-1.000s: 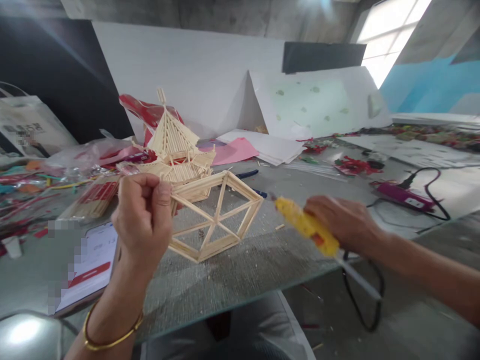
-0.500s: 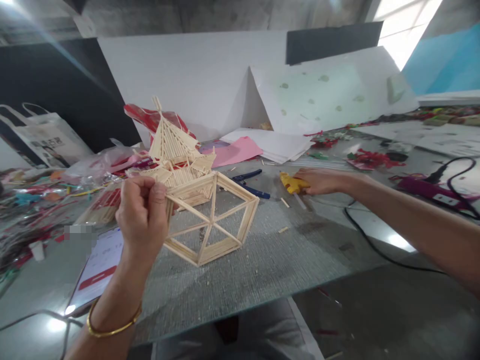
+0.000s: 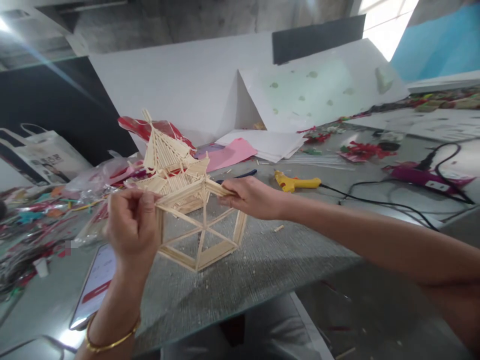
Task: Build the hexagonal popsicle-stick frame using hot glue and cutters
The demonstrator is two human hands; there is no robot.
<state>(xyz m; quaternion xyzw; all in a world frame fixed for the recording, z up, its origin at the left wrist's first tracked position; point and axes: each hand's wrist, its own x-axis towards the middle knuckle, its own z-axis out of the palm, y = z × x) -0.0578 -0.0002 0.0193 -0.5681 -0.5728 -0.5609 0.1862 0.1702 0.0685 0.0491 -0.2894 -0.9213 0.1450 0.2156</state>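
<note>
Bracelet [image 3: 112,344] of gold metal comes nearest in my view, at between seven and eight o'clock, taking the middle of the wooden frame [image 3: 204,228] as the centre of the dial. Also close in, at eight, I see a phone [image 3: 92,287] lying with its screen lit, just beside the wrist.

At nine, the left hand [image 3: 131,220] is clamped on the frame's corner, thumb pressed against curled fingers. At two, the right hand [image 3: 257,198] has its thumb and fingers together on the upper right edge. Between them the frame, a six-sided ring of pale sticks with spokes meeting in the middle, stands tilted over the grey table [image 3: 277,265]; I cannot tell whether its lowest corner touches the surface.

A dark blue handle [image 3: 247,174] shows between one and two, partly hidden behind the right hand. Farther out at two, I have a yellow glue gun [image 3: 300,183] lying on its side, its black cord running off toward three, where a purple power strip [image 3: 420,177] sits.

At eleven, just behind the frame, a stick tower [image 3: 167,155] rises to a pointed roof. Beyond it, a pink sheet [image 3: 236,152] lies at one, red flowers [image 3: 365,151] at two, and a cloth bag [image 3: 52,155] leans at ten. Farthest, between one and two, I make out a white board [image 3: 315,95] with green spots, and a bright window [image 3: 390,25].
</note>
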